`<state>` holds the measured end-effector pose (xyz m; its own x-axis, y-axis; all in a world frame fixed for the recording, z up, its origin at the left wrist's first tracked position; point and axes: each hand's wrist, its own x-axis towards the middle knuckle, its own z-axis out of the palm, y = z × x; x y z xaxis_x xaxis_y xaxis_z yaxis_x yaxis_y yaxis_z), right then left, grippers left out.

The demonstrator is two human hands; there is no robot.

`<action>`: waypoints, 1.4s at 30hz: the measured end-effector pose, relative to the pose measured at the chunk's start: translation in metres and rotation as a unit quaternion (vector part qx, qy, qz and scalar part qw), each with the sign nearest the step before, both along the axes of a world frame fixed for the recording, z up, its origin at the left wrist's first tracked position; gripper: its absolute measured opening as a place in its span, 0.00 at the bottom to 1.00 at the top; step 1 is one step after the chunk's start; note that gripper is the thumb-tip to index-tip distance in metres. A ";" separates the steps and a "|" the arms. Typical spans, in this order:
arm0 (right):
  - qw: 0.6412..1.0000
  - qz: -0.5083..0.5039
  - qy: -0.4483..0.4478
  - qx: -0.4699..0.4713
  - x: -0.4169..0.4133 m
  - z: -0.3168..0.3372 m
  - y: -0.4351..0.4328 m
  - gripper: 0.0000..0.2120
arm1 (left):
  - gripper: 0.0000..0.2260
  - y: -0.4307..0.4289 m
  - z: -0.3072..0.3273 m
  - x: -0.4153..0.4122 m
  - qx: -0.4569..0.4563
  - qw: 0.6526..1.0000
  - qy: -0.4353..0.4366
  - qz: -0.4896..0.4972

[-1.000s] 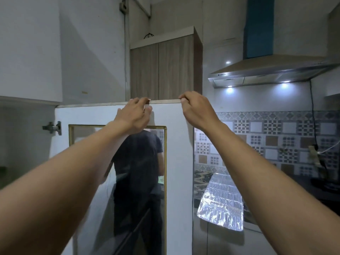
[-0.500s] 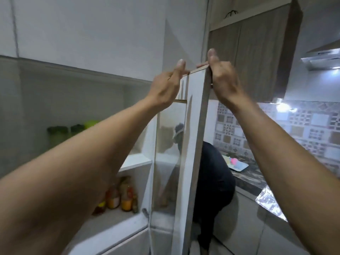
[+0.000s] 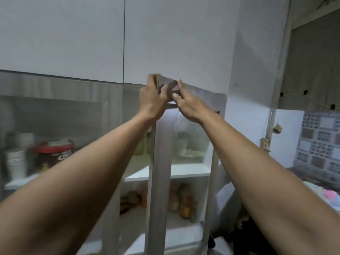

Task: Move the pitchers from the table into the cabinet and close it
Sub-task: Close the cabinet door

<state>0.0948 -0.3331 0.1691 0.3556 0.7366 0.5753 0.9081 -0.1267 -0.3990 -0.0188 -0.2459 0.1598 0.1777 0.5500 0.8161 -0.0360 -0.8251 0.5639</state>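
Observation:
The glass-fronted cabinet door point(image 3: 161, 162) stands a little ajar, its free edge toward me. My left hand point(image 3: 151, 97) grips the door's top corner from the left. My right hand point(image 3: 185, 103) lies flat against the door's front near the top, fingers spread. Greenish pitchers point(image 3: 141, 144) show blurred on the upper shelf point(image 3: 174, 172) behind the door and my left forearm. Jars point(image 3: 184, 201) stand on the lower shelf, seen through the glass.
White upper cabinet fronts point(image 3: 92, 34) run above. A second glass door point(image 3: 55, 126) at left shows stacked cups point(image 3: 15, 162) and a red-lidded tub point(image 3: 55, 150). A wooden wall cabinet point(image 3: 312, 61) and tiled wall point(image 3: 320, 140) lie at right.
The door has swung from wide open to nearly against the cabinet. Both hands stayed at its top edge and moved left with it; my view turned left toward the shelves.

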 end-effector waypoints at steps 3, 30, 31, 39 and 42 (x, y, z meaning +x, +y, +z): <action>1.000 -0.012 -0.013 -0.020 0.009 -0.002 0.037 0.34 | 0.29 0.029 -0.006 -0.002 0.075 0.987 0.064 0.128; 0.990 -0.070 -0.112 -0.056 0.173 -0.045 0.221 0.37 | 0.29 0.231 -0.054 0.096 0.063 0.848 0.398 0.345; 0.990 -0.071 -0.110 -0.053 0.174 -0.045 0.224 0.37 | 0.29 0.235 -0.054 0.099 0.062 0.849 0.397 0.344; 0.986 -0.082 -0.138 -0.048 0.185 -0.049 0.233 0.34 | 0.29 0.254 -0.055 0.107 0.045 0.857 0.385 0.340; 0.986 -0.081 -0.140 -0.050 0.185 -0.048 0.232 0.33 | 0.30 0.256 -0.055 0.106 0.058 0.851 0.398 0.338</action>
